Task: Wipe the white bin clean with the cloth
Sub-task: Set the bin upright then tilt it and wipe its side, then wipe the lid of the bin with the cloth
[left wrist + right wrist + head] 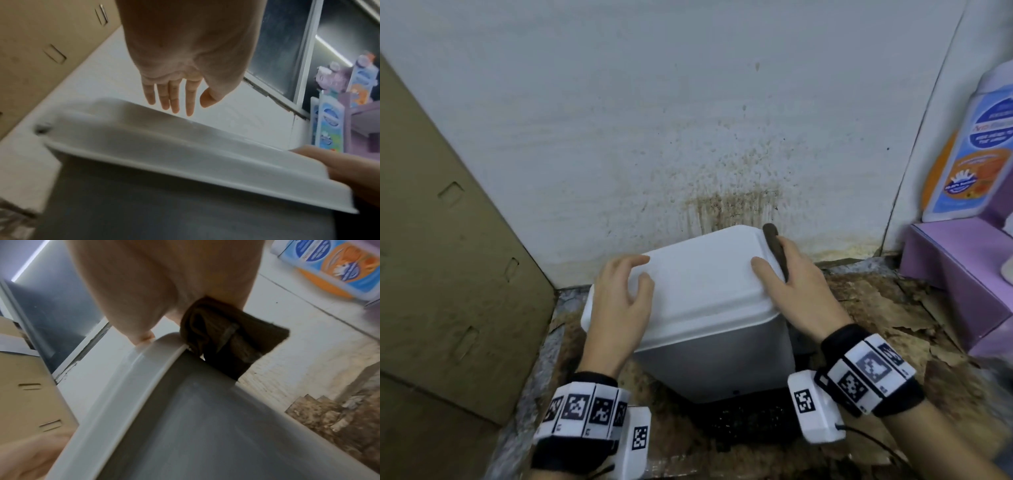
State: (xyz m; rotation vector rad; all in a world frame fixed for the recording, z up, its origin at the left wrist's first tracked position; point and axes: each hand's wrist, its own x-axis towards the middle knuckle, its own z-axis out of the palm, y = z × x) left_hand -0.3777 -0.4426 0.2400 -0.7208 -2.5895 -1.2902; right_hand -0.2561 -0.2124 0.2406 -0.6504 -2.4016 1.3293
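The white bin (pixel 705 291) stands on the floor against a stained wall, with its lid closed. My left hand (pixel 640 270) rests on the left part of the lid with relaxed fingers and holds nothing. In the left wrist view the fingers (pixel 174 100) are straight, just above the lid (pixel 164 146). My right hand (pixel 787 270) is at the lid's right edge, its thumb lying on top. It holds a dark brown cloth (pixel 775 246) against the bin's right side. In the right wrist view the cloth (pixel 232 340) hangs from the hand down the grey side wall (pixel 185 426).
A cardboard sheet (pixel 448 240) leans at the left. On the right are a purple box (pixel 962 274) and a container with a blue and orange label (pixel 972 154). The wall (pixel 722 171) is spattered brown, and the floor (pixel 876 308) is dirty and flaking.
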